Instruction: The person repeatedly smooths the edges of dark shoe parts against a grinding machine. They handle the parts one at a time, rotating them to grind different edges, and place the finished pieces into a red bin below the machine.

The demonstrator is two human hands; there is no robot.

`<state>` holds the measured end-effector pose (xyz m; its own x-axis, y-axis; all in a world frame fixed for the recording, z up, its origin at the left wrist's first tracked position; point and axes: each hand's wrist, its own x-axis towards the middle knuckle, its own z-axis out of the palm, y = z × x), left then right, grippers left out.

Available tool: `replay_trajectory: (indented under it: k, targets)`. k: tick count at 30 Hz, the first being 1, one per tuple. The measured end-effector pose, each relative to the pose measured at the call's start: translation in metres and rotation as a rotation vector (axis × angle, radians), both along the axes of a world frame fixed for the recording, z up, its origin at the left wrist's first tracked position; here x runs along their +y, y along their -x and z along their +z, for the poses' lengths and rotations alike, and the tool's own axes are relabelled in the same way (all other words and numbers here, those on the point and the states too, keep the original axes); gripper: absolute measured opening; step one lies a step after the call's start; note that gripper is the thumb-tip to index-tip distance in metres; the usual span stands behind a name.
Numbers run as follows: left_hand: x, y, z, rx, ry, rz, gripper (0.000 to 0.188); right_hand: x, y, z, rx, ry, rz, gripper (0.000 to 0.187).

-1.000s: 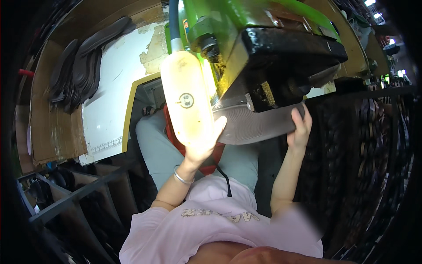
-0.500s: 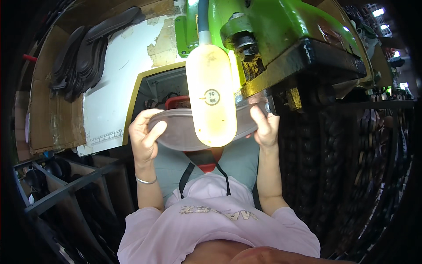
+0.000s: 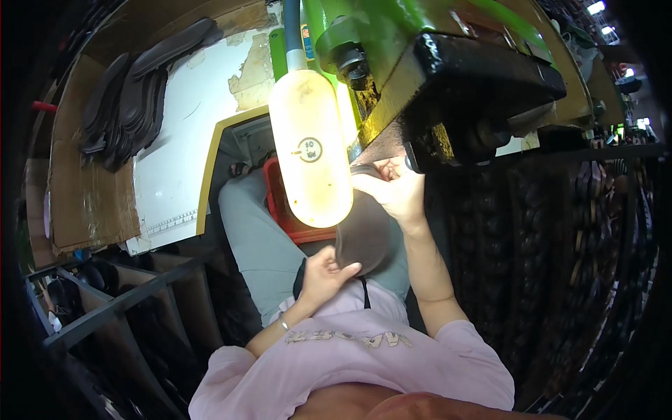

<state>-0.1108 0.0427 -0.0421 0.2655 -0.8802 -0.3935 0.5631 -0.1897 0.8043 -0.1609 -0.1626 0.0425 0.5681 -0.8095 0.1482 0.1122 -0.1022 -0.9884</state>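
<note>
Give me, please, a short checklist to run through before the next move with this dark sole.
1. Left hand gripping the dark sole at its near end: ok.
2. Right hand gripping it toward the far end: ok.
3. Lamp lit: ok.
4. Whole sole visible: not ok, the lamp covers part of it.
5. Right fingers clear of the machine's black head: cannot tell.
6. Stacked soles away from both hands: ok.

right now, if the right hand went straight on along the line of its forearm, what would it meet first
Probably the machine: its dark underside lies just ahead of the right hand in this view. Depth is unclear, so the hand, with the sole, might pass beneath.
</note>
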Motion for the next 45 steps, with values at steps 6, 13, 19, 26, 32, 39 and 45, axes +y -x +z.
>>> replay_trajectory:
  k: [6, 13, 19, 26, 32, 39, 45]
  targets:
    - [-0.051, -0.078, 0.024, -0.526, 0.221, -0.54, 0.041, -0.018, 0.057, 0.055, 0.533, 0.36, -0.08, 0.027]
    - [-0.188, -0.319, 0.036, -1.054, 0.216, 0.424, 0.028, -0.082, 0.105, 0.063, -0.226, 0.122, -0.825, 0.046]
    - [-0.26, -0.514, 0.023, 0.179, -0.012, 0.842, 0.04, -0.166, 0.05, -0.006, -0.28, -0.039, -0.786, 0.06]
    - [-0.263, -0.535, 0.02, 0.201, 0.059, 0.895, 0.036, -0.185, 0.04, -0.025, 0.562, 0.538, -1.097, 0.072]
    - [-0.145, -0.344, 0.032, -0.065, 0.652, 0.741, 0.033, -0.193, 0.065, -0.053, 0.57, 0.543, -1.151, 0.067]
    - [-0.074, -0.101, 0.056, -0.785, 0.377, 0.653, 0.031, -0.052, 0.077, -0.092, 0.14, -0.045, -0.228, 0.057]
    - [-0.082, -0.045, 0.055, -0.508, 0.297, 0.117, 0.028, 0.099, 0.111, -0.104, -0.07, -0.824, 0.277, 0.063]
